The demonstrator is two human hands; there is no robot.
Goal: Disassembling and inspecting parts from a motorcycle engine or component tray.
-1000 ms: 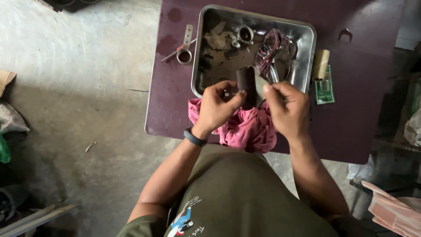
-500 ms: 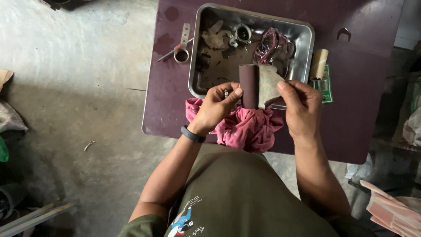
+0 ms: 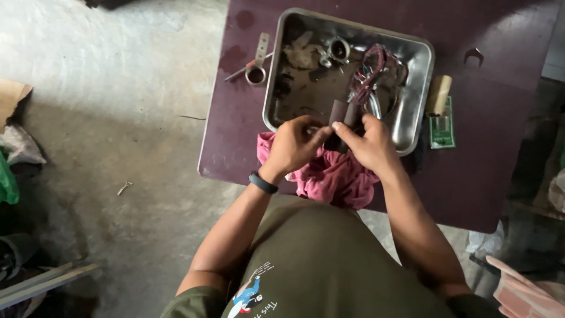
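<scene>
while half second ago dark cylinder [image 3: 343, 118] stood upright above pink rag [image 3: 332, 174], now lowered, pinched between both hands at tray [image 3: 419, 88] edge. left hand [image 3: 292, 147] fingers curled on it; right hand [image 3: 371, 146] fingers wrapped round. grip tightened, rubbing likely underway.

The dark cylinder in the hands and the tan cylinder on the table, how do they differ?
The dark cylinder is brown-black, while the tan cylinder is pale like cardboard. The dark cylinder is held above the pink cloth by the left hand and the right hand; the tan cylinder lies untouched on the purple table, right of the metal tray. Both are short and roll-shaped.
</scene>
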